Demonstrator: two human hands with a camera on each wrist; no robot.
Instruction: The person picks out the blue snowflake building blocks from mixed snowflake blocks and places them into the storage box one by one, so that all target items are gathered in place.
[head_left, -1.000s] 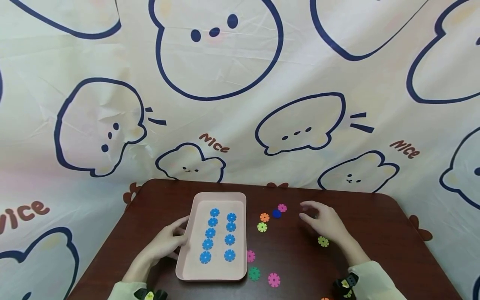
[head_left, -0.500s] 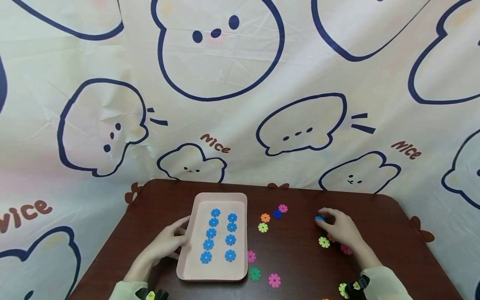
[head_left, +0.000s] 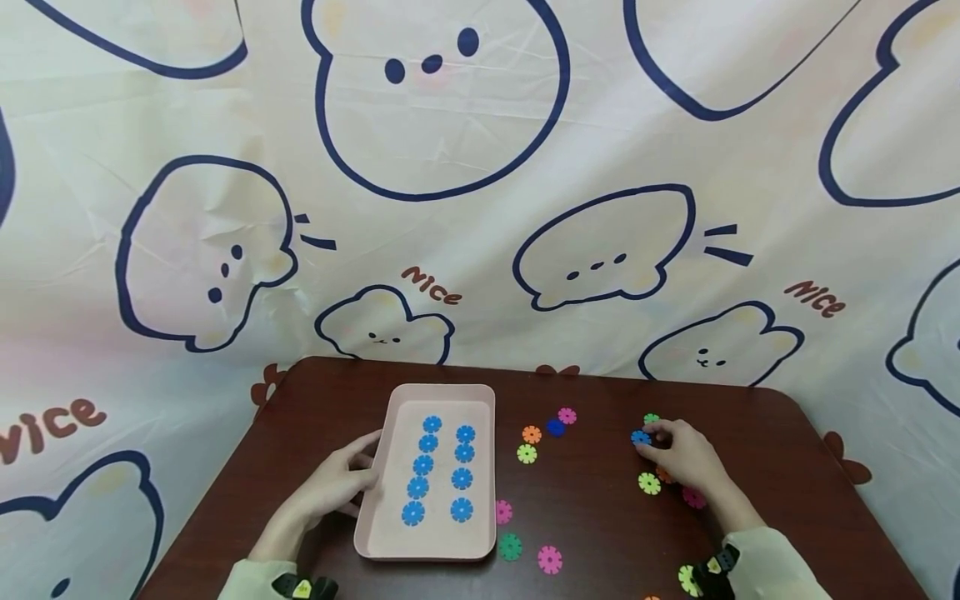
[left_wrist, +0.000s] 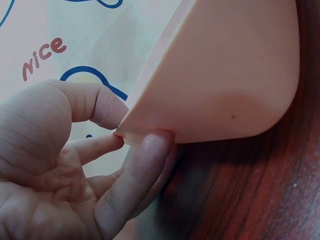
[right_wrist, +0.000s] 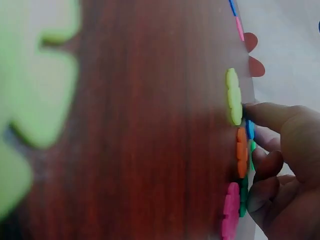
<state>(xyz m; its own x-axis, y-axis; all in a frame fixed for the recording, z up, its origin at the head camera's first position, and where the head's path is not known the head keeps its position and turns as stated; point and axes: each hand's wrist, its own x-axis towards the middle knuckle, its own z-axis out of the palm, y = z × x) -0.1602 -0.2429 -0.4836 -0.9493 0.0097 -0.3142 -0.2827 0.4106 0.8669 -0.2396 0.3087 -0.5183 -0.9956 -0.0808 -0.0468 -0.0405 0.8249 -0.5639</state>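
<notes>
A pale pink tray [head_left: 424, 546] holds two columns of blue notched plastic discs [head_left: 423, 465]. My left hand [head_left: 333, 487] grips the tray's left edge; the left wrist view shows the fingers and thumb pinching the tray rim [left_wrist: 165, 60]. Over at the right, my right hand [head_left: 684, 454] has thumb and index finger at a blue disc [head_left: 641, 437] on the table, pinching its edge. A green disc [head_left: 651, 419] lies just behind it, and a yellow-green disc [head_left: 648, 483] in front. Orange and pink [head_left: 693, 497] discs are partly hidden under that hand.
Right of the tray lie loose discs: pink [head_left: 567, 416], dark blue [head_left: 555, 427], orange [head_left: 532, 434] and yellow-green [head_left: 527, 453]. Nearer are a green disc [head_left: 510, 547] and a pink disc [head_left: 550, 559]. A patterned cloth [head_left: 480, 217] hangs behind the dark wooden table [head_left: 592, 508].
My right hand has moved right and slightly nearer, reaching the blue disc. The green disc behind it has come into view. My left hand and the tray have stayed put.
</notes>
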